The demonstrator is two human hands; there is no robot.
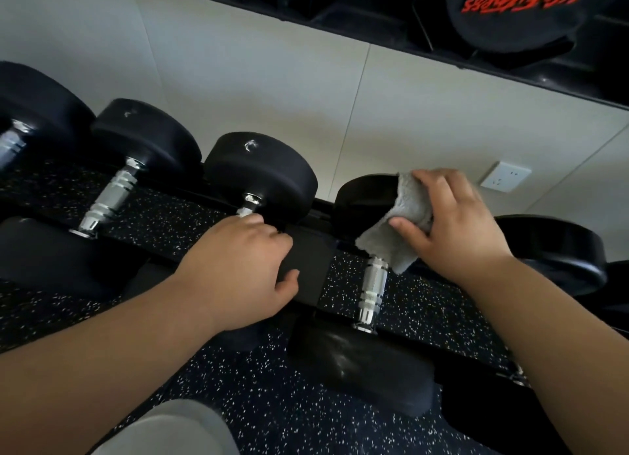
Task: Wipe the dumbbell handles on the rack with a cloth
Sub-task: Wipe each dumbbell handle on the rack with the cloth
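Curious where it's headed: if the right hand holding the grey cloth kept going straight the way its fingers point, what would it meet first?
Probably the round black rubber dumbbell head just beyond the fluffy grey cloth that the right hand grips. They look close, though depth is hard to judge.

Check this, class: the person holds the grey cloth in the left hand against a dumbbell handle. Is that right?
No. The head view shows the grey cloth in the right hand, not the left, against a dumbbell handle.
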